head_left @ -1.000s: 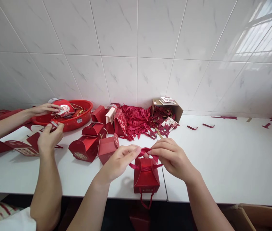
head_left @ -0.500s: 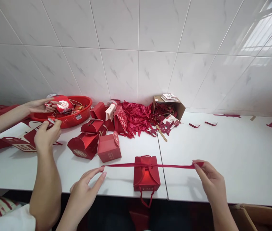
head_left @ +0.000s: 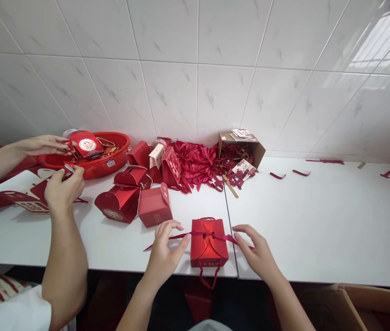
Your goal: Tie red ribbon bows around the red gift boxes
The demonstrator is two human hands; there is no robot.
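A small red gift box (head_left: 209,253) stands near the table's front edge, with a twisted red cord handle (head_left: 211,281) hanging over its front side. Across its top lies a dark red ribbon (head_left: 227,237), crossed or knotted at the middle. My left hand (head_left: 165,253) is left of the box, thumb and forefinger apart around the ribbon's left part, whose end sticks out beyond the hand. On the right side, my right hand (head_left: 257,250) has its fingers parted beside the other ribbon half, the tail partly hidden behind the thumb.
Several folded red boxes (head_left: 119,202) stand to the left. Behind lie a heap of red ribbons (head_left: 195,161) and a tipped cardboard box (head_left: 258,154) of strips and cards. A co-worker's hands (head_left: 64,186) handle small items by a red basket (head_left: 121,156). A carton (head_left: 374,299) is below right.
Both my hands have come inward from the ribbon's ends toward the box. The ribbon, stretched straight before, is now slack, with its ends released and drooping.
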